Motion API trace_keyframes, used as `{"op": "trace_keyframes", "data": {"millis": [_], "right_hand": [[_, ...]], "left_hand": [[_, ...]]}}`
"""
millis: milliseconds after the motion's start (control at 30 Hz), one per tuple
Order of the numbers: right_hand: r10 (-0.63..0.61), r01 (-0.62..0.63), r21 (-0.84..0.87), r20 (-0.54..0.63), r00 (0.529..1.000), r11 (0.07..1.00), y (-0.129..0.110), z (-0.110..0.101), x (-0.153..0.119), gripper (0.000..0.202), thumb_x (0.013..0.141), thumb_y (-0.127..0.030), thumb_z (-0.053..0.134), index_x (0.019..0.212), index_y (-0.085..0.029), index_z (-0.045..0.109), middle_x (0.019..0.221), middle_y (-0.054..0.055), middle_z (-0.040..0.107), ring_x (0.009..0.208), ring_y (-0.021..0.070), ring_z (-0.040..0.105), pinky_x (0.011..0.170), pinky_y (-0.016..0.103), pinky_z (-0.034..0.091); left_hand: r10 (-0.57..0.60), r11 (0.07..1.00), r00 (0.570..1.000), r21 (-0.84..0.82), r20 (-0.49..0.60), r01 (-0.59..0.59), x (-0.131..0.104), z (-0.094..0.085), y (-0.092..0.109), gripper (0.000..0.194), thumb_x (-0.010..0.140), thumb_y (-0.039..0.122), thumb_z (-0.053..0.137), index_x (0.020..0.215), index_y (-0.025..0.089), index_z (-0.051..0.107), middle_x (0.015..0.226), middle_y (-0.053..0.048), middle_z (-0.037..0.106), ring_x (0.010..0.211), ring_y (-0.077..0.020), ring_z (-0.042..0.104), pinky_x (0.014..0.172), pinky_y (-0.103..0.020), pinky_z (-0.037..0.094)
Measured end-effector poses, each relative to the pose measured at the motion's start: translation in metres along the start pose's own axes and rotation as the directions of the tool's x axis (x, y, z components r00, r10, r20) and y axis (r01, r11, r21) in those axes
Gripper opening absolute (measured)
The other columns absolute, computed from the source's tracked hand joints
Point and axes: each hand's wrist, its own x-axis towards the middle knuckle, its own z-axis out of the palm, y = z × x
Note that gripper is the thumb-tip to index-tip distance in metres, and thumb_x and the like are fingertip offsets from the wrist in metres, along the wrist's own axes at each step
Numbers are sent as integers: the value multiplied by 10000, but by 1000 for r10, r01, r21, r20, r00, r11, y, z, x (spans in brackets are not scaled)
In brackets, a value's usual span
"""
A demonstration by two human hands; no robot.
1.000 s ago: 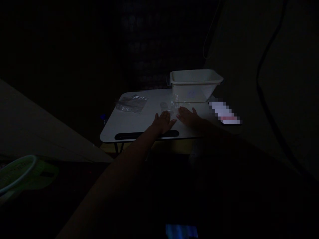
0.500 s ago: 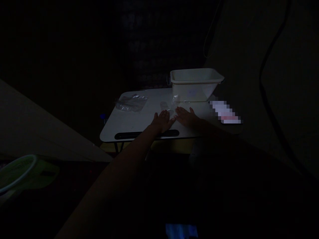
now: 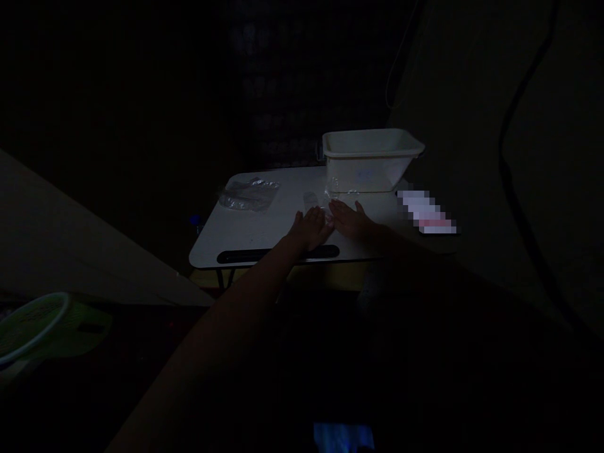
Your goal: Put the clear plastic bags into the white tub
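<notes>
In the dim head view, my left hand lies palm down over a piece of clear plastic on the white folding table. My right hand rests flat just to its right, fingers stretched toward the left hand and touching the same plastic. Both hands are open and pressed down rather than gripping. Part of the plastic is hidden under the palms. A crumpled clear plastic bag lies at the table's left side.
A white plastic tub stands at the back right of the table. Right of it lies a lit, pixelated phone-like device. A black slot runs along the front edge. A green basket is at lower left; a dark cable hangs right.
My right hand has shifted slightly left, closing the gap between the two hands over the plastic. The left hand has barely moved.
</notes>
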Motion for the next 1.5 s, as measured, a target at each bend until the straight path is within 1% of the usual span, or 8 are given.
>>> {"op": "trace_keyframes", "data": {"millis": [167,333,633,800,967,1200,1367,1500], "right_hand": [[22,-22,-1,35,999,1000,-1,2,-4,492,849,-349,174,1266,-118,294,1344,115,278,1232,211,236,956,543,179],[-6,6,-28,-14,1000,1000,-1,5,-6,486,850,-351,176,1262,-122,297,1338,117,293,1225,210,251,949,546,179],[-31,24,-69,-103,994,997,6,7,-5,481,856,-335,153,1251,-123,328,1331,128,304,1224,235,249,922,566,207],[-4,3,-48,-37,999,999,11,6,-11,479,856,-352,154,1251,-148,332,1325,123,318,1219,245,259,923,572,198],[25,-25,-23,-5,1000,999,11,6,-8,479,859,-362,152,1247,-141,325,1336,124,295,1226,228,246,929,574,184],[-14,11,-48,-58,998,999,10,2,-7,466,862,-357,138,1231,-170,352,1335,118,301,1224,229,250,927,574,190],[-32,31,-61,-27,999,998,16,8,-10,464,858,-337,148,1242,-163,344,1332,120,308,1225,240,246,913,584,206],[31,-33,-33,-54,998,999,16,11,-9,491,850,-367,153,1262,-154,314,1328,124,314,1222,236,253,929,562,205]], "left_hand": [[-22,1000,1000,-5,23,22,1,4,-1,626,825,440,1,1312,66,127,1387,-120,112,1269,-207,48,993,-449,120],[-26,1000,1000,-17,12,26,2,6,-2,651,817,462,-19,1311,64,127,1386,-124,111,1269,-207,48,991,-457,115],[-30,999,1000,23,0,30,0,2,-2,610,833,424,4,1313,66,118,1389,-110,109,1269,-207,41,998,-442,108],[-79,997,996,8,44,79,0,2,-2,627,829,443,14,1313,57,117,1388,-122,98,1269,-212,44,994,-455,115],[-73,997,997,9,31,73,1,3,-3,637,825,445,-15,1311,60,127,1386,-125,112,1269,-207,60,992,-463,111],[-64,998,997,-3,-37,64,2,3,-6,629,826,441,-24,1311,79,147,1389,-107,116,1268,-206,69,999,-456,88],[-93,996,996,-7,-1,93,4,7,-9,676,809,474,-47,1309,63,149,1385,-120,126,1268,-213,69,990,-470,113],[-101,995,995,7,17,101,5,9,-9,673,807,480,-42,1314,74,136,1387,-115,115,1270,-212,48,985,-475,124]]}}
